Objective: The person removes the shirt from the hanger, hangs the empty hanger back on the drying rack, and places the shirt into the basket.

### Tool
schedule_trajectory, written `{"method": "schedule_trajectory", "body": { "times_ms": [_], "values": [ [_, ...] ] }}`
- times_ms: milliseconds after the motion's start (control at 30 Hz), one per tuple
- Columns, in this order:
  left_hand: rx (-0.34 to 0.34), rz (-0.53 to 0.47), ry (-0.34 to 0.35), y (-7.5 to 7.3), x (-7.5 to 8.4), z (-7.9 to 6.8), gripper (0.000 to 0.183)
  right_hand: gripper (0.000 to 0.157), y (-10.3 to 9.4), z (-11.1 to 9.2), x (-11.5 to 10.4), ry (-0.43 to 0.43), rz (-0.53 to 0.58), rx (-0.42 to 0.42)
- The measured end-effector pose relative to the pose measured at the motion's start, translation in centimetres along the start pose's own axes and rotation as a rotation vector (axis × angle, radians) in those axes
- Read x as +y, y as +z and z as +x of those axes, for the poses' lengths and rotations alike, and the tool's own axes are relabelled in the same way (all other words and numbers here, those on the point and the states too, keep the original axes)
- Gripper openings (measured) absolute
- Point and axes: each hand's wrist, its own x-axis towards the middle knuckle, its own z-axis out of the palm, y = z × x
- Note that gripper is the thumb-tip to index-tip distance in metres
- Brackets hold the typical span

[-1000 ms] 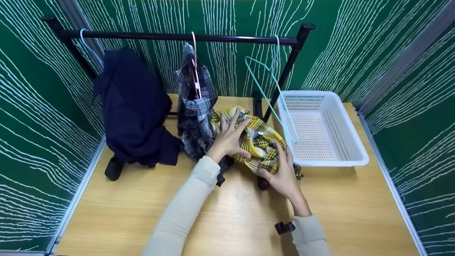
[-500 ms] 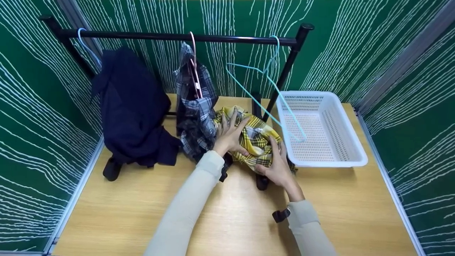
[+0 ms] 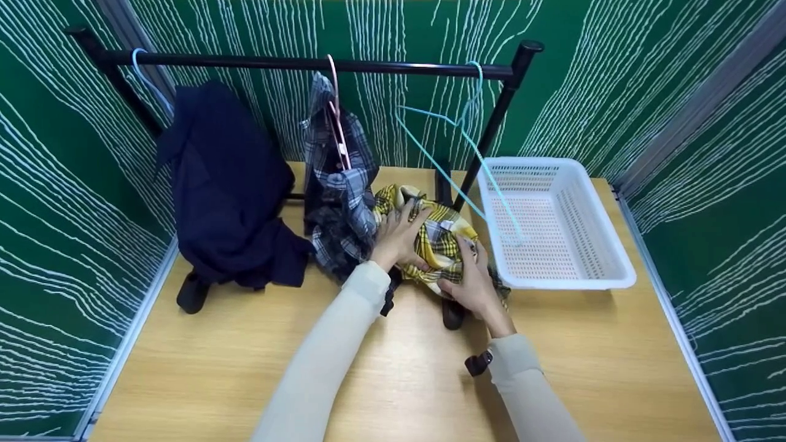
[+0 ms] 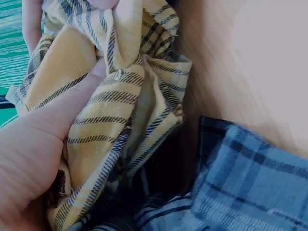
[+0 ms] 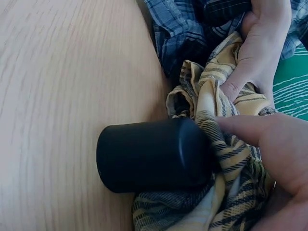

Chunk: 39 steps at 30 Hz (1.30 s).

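Note:
A bunched yellow plaid shirt (image 3: 439,245) lies crumpled below the right end of the clothes rack (image 3: 399,66). My left hand (image 3: 398,238) grips its left side, and in the left wrist view the thumb presses into a fold of the yellow cloth (image 4: 103,110). On the other side my right hand (image 3: 476,282) holds the shirt with curved fingers, its thumb against the cloth in the right wrist view. Above hangs a bare light-blue hanger (image 3: 462,120). A grey-blue plaid shirt (image 3: 341,202) on a pink hanger (image 3: 334,92) touches the left hand's side.
A navy garment (image 3: 227,190) hangs at the rack's left on a blue hanger (image 3: 142,70). To the right stands a white perforated basket (image 3: 620,264). The rack's black foot (image 5: 149,156) rests on the wooden table (image 3: 399,380) beside the right hand. Green walls enclose the table.
My right hand has shifted left and slightly away from me, squeezing the yellow shirt narrower toward the left hand. The bare hanger has swung and turned on the rail.

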Motion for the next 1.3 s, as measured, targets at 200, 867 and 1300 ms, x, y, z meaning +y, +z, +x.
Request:
{"method": "schedule_trajectory", "body": {
  "times_ms": [200,867,1300],
  "values": [
    [0.031,0.089,0.027,0.2,0.0,0.2,0.127,0.100,0.2,0.4,0.2,-0.011,-0.030,0.029],
    [0.292,0.231,0.073,2.1,0.2,0.7,0.061,0.077,0.5,0.9,-0.4,-0.121,-0.106,0.257],
    [0.410,0.184,0.070,0.2,1.7,-0.6,0.051,0.065,-1.5,0.3,-2.0,-0.166,-0.050,0.404]
  ]
}}
